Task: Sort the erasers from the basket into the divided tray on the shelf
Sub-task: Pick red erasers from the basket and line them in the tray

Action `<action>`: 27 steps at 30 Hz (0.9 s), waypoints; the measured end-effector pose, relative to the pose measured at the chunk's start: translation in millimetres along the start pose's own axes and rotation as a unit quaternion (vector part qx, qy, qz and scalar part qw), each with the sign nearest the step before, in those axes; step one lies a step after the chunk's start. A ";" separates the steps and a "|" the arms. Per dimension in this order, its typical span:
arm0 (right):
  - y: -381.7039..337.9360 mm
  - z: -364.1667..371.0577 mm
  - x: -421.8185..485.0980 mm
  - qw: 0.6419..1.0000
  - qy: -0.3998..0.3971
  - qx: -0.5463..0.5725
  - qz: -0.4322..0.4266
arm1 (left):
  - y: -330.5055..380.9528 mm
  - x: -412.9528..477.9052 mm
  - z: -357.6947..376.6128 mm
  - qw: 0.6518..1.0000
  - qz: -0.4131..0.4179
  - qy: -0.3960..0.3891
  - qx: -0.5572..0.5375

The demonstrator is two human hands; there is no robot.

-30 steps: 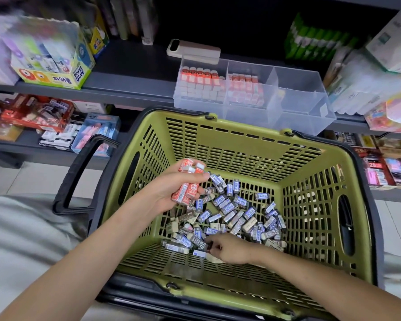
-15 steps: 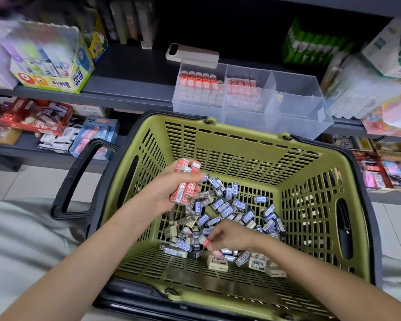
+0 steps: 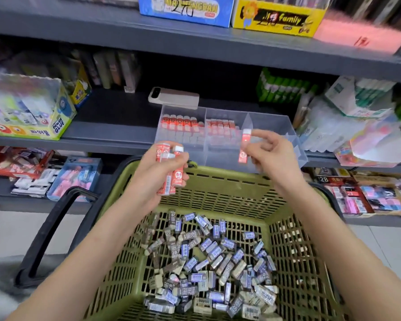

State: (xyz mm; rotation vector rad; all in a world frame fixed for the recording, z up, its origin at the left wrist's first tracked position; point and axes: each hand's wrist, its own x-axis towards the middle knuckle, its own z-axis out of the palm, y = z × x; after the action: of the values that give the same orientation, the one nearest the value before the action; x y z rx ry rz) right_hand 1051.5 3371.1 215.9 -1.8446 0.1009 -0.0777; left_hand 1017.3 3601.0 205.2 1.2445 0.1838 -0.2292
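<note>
Red-sleeved erasers stand bunched in the left hand, whose fingers and thumb curl round them; they stick up out of the fist, white ends on top, above the far rim of the green basket near its far left corner. The right hand pinches a single red eraser between thumb and fingertips, upright, with the eraser on the left of the hand and the other fingers loosely curled. That eraser shows in front of the clear divided tray, about at the wall between its middle and right sections; whether it is over the tray or short of it cannot be told. The tray sits at the front edge of the grey shelf, just beyond the basket's far rim, and rows of red erasers stand upright in its left and middle sections. A heap of blue, brown and pale erasers lies on the basket floor, spread from the middle toward the near edge. A black handle hangs off the basket's left side. On the shelf a phone lies touching the tray's back edge, and a glue box stands toward the left end.
</note>
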 end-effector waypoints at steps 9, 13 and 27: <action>4.3 6.2 114.2 0.924 0.138 -0.351 -0.066 | 18.4 49.9 32.4 0.999 0.028 -0.026 0.014; 9.6 12.5 129.5 0.880 0.115 -0.453 -0.082 | 21.8 62.7 35.0 0.999 0.021 -0.032 -0.005; 11.0 13.1 131.4 0.836 0.011 -0.543 -0.076 | 21.4 72.0 29.9 0.998 0.006 -0.042 -0.045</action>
State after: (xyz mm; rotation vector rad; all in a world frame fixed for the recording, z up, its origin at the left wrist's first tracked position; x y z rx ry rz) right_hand 1183.2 3366.2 201.9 -3.0006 0.0005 -0.1776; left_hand 1092.8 3573.9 215.2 1.1441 0.1140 -0.2597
